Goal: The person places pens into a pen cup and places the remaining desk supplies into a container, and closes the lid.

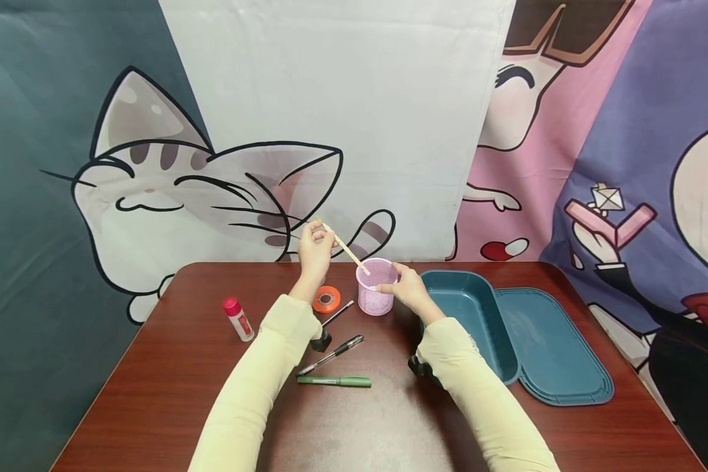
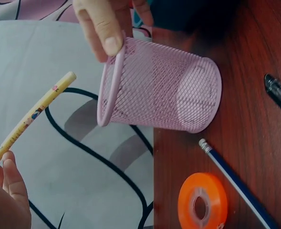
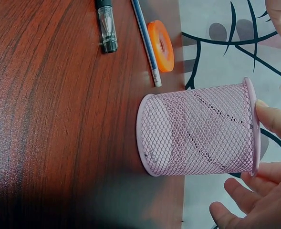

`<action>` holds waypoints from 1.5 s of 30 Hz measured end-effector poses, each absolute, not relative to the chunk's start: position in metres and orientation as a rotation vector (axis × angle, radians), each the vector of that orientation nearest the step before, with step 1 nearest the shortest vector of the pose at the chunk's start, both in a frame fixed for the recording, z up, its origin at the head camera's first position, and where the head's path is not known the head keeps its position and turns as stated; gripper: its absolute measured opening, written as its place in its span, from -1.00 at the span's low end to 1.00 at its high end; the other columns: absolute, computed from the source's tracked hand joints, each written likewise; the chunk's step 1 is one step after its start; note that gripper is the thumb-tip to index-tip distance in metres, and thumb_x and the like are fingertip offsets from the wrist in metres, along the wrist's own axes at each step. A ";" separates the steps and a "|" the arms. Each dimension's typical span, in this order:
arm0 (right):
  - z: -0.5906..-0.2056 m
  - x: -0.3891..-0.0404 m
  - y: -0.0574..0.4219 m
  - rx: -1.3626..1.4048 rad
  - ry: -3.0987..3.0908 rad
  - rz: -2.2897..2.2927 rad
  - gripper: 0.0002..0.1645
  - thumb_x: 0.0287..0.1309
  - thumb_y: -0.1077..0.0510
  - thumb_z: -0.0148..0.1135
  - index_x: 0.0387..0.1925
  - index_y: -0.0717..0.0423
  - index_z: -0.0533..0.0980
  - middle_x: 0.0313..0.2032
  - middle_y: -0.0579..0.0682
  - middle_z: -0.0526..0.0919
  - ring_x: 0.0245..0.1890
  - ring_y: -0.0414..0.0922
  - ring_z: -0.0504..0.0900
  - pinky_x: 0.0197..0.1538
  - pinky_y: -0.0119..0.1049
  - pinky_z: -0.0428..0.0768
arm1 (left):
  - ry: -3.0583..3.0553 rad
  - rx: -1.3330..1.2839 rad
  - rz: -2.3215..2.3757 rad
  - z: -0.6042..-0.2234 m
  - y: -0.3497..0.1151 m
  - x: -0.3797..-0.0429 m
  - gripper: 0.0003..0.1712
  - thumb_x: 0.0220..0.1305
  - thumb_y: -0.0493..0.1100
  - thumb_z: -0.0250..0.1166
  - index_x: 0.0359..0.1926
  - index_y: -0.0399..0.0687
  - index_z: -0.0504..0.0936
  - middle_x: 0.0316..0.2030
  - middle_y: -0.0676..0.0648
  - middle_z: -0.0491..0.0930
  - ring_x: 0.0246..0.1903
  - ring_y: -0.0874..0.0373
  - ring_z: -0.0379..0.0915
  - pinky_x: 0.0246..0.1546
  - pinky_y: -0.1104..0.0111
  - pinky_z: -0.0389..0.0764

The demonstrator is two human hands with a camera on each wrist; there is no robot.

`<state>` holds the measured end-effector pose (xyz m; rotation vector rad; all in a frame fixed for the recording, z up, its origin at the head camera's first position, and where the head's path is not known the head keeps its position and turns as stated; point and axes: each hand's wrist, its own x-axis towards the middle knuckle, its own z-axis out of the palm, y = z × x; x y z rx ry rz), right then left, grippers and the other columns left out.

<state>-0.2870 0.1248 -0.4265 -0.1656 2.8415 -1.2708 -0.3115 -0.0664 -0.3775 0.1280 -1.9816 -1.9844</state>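
A slim yellow pen-like stick with a printed pattern [image 1: 348,250] is pinched in my left hand [image 1: 316,249]. It slants down to the right, and its lower end overlaps the mouth of a pink mesh pen cup [image 1: 375,303] in the head view. In the left wrist view, the stick's flat tip [image 2: 70,78] points toward the cup's rim [image 2: 112,90]. My right hand [image 1: 412,288] grips that rim from the right, thumb on one side and fingers on the other. Through the mesh wall [image 3: 207,129], the cup shows nothing inside.
Left of the cup lie an orange tape roll [image 1: 316,299] and a dark blue pencil [image 1: 339,313]. Nearer are a black pen [image 1: 330,354] and a green pen [image 1: 334,381]. A glue stick [image 1: 238,319] lies farther left. A teal box [image 1: 472,308] and its lid [image 1: 557,347] occupy the right.
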 end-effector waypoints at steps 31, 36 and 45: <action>-0.429 -0.288 0.124 -0.159 2.815 -1.337 -0.09 -0.24 0.07 0.38 0.16 0.37 0.24 0.11 0.26 0.38 0.13 0.11 0.36 0.17 -0.06 0.30 | -2.232 0.153 -1.703 -0.424 -0.035 -0.307 -0.68 0.09 -0.24 0.12 -0.08 -0.11 0.43 -0.33 -0.12 0.61 -0.36 0.08 0.59 -0.47 0.50 0.42; -0.428 -0.288 0.124 -0.165 2.823 -1.322 -0.10 -0.23 0.06 0.37 0.15 0.38 0.24 0.12 0.27 0.37 0.14 0.11 0.35 0.18 -0.05 0.29 | -2.286 0.147 -1.634 -0.427 -0.032 -0.306 -0.69 0.07 -0.24 0.14 -0.09 -0.09 0.45 -0.34 -0.09 0.63 -0.33 0.11 0.60 -0.33 0.41 0.52; -0.428 -0.287 0.125 -0.162 2.824 -1.311 -0.11 -0.22 0.06 0.36 0.15 0.37 0.24 0.12 0.26 0.38 0.14 0.10 0.35 0.18 -0.07 0.28 | -2.353 0.127 -1.578 -0.431 -0.032 -0.306 -0.70 0.06 -0.21 0.18 -0.12 -0.08 0.49 -0.35 -0.09 0.64 -0.30 0.12 0.58 -0.22 0.32 0.51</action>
